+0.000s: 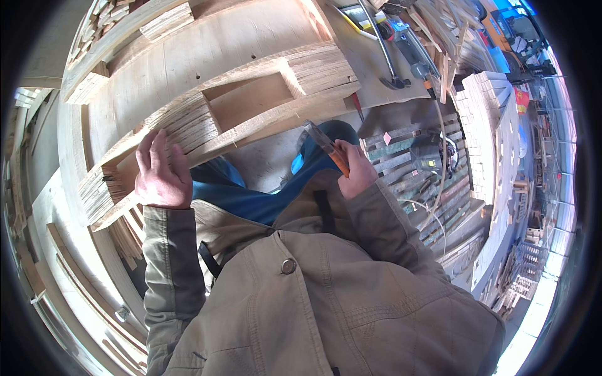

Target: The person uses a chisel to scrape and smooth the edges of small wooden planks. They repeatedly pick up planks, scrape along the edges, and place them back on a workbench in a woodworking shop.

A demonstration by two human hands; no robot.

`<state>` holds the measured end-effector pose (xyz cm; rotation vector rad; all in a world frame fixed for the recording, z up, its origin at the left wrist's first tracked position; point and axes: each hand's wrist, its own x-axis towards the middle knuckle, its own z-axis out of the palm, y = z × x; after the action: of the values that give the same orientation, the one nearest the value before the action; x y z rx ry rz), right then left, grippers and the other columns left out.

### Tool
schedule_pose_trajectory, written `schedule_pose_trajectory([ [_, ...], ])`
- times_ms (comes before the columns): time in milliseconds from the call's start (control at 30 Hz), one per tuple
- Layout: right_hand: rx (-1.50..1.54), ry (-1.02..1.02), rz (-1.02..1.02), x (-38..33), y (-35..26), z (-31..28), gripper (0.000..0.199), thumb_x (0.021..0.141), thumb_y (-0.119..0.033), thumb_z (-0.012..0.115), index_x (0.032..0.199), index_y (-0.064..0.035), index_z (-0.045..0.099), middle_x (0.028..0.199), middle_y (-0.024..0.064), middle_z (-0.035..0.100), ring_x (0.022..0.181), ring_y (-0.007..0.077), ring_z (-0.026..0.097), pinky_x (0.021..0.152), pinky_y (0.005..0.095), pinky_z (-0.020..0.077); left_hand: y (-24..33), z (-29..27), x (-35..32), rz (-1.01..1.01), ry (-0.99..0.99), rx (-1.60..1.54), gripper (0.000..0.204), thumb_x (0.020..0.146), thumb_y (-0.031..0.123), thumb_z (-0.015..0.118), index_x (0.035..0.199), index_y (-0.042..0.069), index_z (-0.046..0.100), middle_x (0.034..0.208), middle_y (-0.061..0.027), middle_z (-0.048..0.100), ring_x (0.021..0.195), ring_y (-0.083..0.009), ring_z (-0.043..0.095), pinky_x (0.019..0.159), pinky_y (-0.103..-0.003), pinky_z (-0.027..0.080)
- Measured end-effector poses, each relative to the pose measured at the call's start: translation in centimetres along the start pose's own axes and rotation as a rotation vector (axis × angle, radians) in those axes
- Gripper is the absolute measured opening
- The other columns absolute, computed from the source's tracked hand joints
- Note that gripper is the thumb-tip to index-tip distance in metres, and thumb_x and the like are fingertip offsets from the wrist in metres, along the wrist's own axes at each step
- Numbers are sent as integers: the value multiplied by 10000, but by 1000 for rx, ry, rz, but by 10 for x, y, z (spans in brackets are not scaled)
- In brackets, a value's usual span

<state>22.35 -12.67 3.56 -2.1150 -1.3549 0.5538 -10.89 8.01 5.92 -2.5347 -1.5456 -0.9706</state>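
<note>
My left hand point(164, 172) lies with its fingers apart on the near side of a wooden pallet-like frame point(188, 128), over stacked, rough-edged wood pieces. My right hand point(359, 169) is closed round an orange-handled tool point(339, 158) with a dark grey end, pointing up and to the left. The tool's exact kind does not show clearly. It is held above my lap, apart from the frame. The frame's near side has a rectangular opening point(251, 100) between two blocks of stacked wood. Pale board point(150, 88) spans the area behind it.
A claw hammer point(395, 81) lies on the bench at the far right, near an orange-tipped tool point(419, 70) and a yellow-framed saw point(351, 19). A red pointed tool point(357, 105) sits by the bench edge. A slatted pallet point(401, 163) and a hose point(443, 160) are on the right.
</note>
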Motion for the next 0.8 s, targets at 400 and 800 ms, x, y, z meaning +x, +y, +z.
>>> schedule_pose_trajectory([
  [400, 156, -18, 49, -2, 19, 17, 652, 753, 114, 511, 1388, -16, 583, 1299, 205, 655, 1224, 366, 652, 1055, 417, 521, -5, -40, -1, -28, 2, -173, 455, 890, 160, 790, 1299, 13, 657, 1340, -231, 623, 1221, -408, 629, 1023, -468, 538],
  [800, 205, -77, 69, 0, 30, 26, 695, 736, 73, 493, 1424, -8, 545, 1201, 116, 651, 1122, 239, 643, 1057, 356, 490, -123, -127, -7, 16, -240, 61, 817, 683, 347, 965, 1370, 55, 633, 1392, -183, 627, 1267, -392, 605, 1090, -505, 482],
])
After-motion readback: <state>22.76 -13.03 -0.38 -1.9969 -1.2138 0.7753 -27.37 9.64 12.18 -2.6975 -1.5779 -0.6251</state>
